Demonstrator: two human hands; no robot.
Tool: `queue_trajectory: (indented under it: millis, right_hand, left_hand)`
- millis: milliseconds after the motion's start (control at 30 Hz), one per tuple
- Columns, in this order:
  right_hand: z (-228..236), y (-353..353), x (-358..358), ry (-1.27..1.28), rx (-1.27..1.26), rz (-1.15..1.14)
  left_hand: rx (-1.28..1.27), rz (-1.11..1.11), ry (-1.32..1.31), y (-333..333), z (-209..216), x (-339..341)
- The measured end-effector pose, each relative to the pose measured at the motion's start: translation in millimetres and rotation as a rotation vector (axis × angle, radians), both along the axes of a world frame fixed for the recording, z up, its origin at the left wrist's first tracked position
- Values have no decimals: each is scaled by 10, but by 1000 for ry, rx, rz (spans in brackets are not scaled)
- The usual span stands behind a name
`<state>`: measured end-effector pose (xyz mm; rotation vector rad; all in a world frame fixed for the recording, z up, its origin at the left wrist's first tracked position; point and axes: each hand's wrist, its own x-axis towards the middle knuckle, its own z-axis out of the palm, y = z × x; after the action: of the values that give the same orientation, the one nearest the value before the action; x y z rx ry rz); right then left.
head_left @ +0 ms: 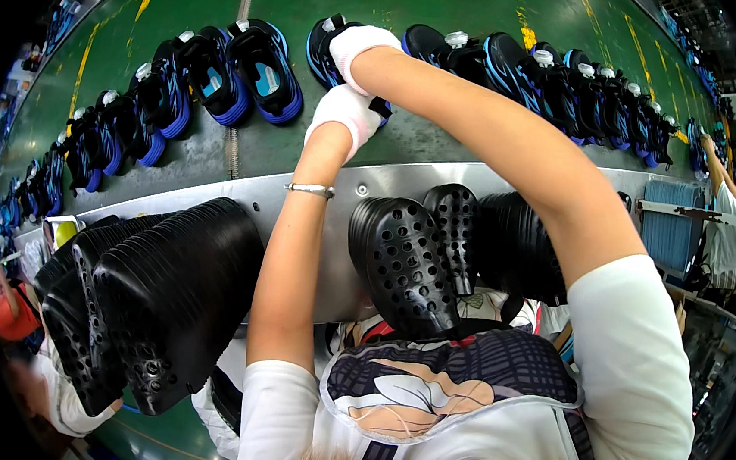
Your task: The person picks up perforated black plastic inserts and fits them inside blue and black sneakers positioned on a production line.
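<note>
A black and blue sports shoe (320,51) is on the green conveyor surface in front of me, partly hidden under both hands. My left hand (345,114), in a white glove, is closed at its near end. My right hand (366,50), also gloved in white, is closed over its far part, reaching across from the right. The fingers of both hands are mostly covered by the gloves and the shoe. Beside the hands, another shoe (265,71) of the same kind stands to the left, with a light blue insole showing.
More black and blue shoes line the green surface (321,161), left (162,97) and right (514,73). Between it and me runs a metal ledge (339,262). Stacked black perforated shoe-shaped plastic pieces stand left (183,276) and right (400,263). Another person (731,233) is at the far right.
</note>
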<state>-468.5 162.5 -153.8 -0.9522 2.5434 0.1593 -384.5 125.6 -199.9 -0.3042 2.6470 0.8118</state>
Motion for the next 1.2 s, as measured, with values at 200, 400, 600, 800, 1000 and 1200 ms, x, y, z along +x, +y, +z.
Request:
queue_trajectory:
  millis: [200, 400, 600, 800, 1000, 1200]
  right_hand:
    - [-41, 177, -174, -35, -163, 53]
    - [1019, 1043, 49, -55, -128, 166]
    - [1171, 3609, 190, 355, -326, -19]
    - [349, 5035, 1009, 339, -293, -713]
    - [-205, 5117, 1176, 376, -214, -775]
    - [5, 5244, 1128, 338, -250, -654]
  left_hand:
    - [-117, -188, 114, -14, -108, -129]
    - [68, -60, 235, -585, -787, -86]
    - [12, 21, 94, -512, -415, -133]
    - [-332, -179, 286, -590, -333, -79]
    - [-318, -127, 304, -541, 49, 159]
    - [-347, -169, 525, -568, 230, 233]
